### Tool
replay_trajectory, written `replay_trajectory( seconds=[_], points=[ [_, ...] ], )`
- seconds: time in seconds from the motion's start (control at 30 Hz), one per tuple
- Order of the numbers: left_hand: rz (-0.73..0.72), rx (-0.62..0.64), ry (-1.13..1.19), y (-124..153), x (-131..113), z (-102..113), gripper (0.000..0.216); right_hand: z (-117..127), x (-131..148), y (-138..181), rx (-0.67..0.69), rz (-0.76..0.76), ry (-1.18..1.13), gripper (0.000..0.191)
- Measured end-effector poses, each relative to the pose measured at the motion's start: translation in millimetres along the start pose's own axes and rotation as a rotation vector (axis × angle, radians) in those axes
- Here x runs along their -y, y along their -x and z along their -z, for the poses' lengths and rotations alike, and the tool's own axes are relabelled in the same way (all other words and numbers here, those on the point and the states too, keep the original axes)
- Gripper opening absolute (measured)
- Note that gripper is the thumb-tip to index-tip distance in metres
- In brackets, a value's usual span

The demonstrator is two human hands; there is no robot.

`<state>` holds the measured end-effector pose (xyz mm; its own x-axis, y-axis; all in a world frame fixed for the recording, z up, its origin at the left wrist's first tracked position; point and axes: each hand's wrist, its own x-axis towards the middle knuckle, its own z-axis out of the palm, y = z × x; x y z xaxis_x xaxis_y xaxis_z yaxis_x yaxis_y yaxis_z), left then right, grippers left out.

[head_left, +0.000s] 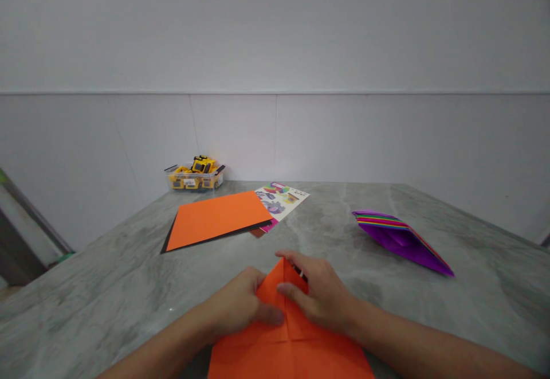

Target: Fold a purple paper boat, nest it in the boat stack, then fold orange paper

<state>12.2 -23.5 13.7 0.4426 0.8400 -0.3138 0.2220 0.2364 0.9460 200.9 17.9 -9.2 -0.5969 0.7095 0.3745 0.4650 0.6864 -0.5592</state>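
An orange paper sheet [287,350], partly folded to a point at its far end, lies on the grey marble table [107,287] right in front of me. My left hand [238,304] rests on the paper's left side, its thumb pressing the fold near the centre crease. My right hand [320,296] lies over the right side of the pointed end, with its thumb pinching the paper and its fingers curled on the flap. Both hands meet at the tip.
A stack of flat sheets with orange on top [217,218] lies further back, beside a printed instruction sheet [281,198]. A folded stack of purple and striped papers [401,240] sits at the right. A clear box with a yellow toy vehicle [195,175] stands by the wall.
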Motion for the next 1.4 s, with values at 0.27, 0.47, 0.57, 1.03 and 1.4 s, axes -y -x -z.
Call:
replay_trajectory(
  seconds=[0.27, 0.47, 0.57, 1.03, 1.4],
  points=[
    [0.063, -0.058, 0.204, -6, 5, 4, 0.016, 4, 3, 1, 0.236, -0.005, -0.078, 0.110],
    [0.025, -0.059, 0.238, -8, 8, 4, 0.030, 4, 7, -2, 0.219, -0.022, -0.083, 0.118],
    [0.026, -0.050, 0.234, -8, 9, 5, 0.039, 2, 9, -2, 0.198, -0.038, -0.096, 0.117],
    [0.036, -0.083, -0.005, -6, 0, -1, 0.052, -1, 11, -7, 0.075, -0.096, 0.010, 0.037],
    [-0.008, 0.010, -0.138, -1, 2, -3, 0.020, -7, -2, -11, 0.005, 0.085, 0.329, 0.025]
  ],
)
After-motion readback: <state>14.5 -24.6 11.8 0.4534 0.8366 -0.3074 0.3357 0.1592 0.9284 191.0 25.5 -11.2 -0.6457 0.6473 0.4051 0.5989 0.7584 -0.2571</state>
